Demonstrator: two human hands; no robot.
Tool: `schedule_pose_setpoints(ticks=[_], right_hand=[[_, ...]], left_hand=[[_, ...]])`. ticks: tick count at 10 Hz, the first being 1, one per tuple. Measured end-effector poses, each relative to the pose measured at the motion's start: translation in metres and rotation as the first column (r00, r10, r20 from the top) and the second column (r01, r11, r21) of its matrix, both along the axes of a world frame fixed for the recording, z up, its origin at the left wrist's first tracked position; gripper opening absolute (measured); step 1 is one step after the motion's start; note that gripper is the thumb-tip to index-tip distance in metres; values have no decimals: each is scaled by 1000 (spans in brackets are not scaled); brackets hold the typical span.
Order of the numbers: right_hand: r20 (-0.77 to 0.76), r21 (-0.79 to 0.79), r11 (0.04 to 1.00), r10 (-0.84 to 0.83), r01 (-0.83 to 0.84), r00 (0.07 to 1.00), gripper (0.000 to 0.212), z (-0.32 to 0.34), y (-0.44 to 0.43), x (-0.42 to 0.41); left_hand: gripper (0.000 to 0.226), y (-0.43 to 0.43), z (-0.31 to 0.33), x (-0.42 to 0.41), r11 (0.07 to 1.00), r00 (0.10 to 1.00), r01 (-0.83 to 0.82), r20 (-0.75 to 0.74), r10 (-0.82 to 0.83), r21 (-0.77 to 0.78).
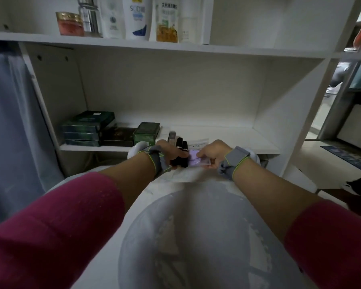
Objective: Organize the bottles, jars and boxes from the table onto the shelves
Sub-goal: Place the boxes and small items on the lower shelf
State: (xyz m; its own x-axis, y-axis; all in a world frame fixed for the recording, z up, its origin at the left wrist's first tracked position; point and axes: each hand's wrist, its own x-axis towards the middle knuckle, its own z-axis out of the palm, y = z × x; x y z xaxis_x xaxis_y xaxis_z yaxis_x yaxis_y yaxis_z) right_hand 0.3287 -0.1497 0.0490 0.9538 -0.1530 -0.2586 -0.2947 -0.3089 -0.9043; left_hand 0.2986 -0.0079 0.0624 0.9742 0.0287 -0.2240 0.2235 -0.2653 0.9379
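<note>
A flat lilac box (pixel 198 160) sits at the table's (pixel 175 184) far edge, just below the lower shelf (pixel 227 140), pinched in the right hand (pixel 214 154). Touching it on the left, 2 black lipstick tubes (pixel 180 152) stand under the left hand's (pixel 167 152) closed fingers. Behind them the shelf already carries green boxes (pixel 86 129); higher up, bottles (pixel 137 17) are shelved. Little seems left. Both forearms reach straight forward.

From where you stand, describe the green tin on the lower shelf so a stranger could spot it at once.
Find the white shelving unit's lower shelf and look toward its left half. Right of the stack of dark green flat boxes and a low dark box stands the green tin, just behind the left hand. It alone is squarish, taller, with a paler rim.
</note>
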Motion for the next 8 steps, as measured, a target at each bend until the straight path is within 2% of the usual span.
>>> schedule_pose_setpoints(ticks=[1,2,3,4,5,6,7,8], right_hand=[[18,-19,1000,-10,11,1000,24,5,-3,19],[25,-3,1000,-21,21,999,25,8,-5,38],[36,0,1000,-27,27,999,22,7,-6,58],[42,15,999,-41,40,998,17,3,-9,72],[53,-4,999,-40,41,998,18,-3,-12,82],[61,-12,999,-49,50,997,15,-7,-15,91],[43,-65,998,-1,4,999,14,-6,-18,96],[42,-34,999,16,-15,999,21,-3,-20,96]], left_hand=[[21,-4,6,15,1000,999,-7,38,8,-19],[10,-10,8,33,999,999,-4,39,6,-40],[24,-14,4,54,1000,998,-10,54,9,2],[23,-20,1,67,999,996,-29,88,25,42],[21,-27,-3,76,985,990,-23,141,-1,170],[40,-33,-7,82,942,983,-55,185,-8,330],[37,-36,-9,87,909,973,-97,230,1,404],[46,-37,-11,98,835,963,-129,268,-22,534]])
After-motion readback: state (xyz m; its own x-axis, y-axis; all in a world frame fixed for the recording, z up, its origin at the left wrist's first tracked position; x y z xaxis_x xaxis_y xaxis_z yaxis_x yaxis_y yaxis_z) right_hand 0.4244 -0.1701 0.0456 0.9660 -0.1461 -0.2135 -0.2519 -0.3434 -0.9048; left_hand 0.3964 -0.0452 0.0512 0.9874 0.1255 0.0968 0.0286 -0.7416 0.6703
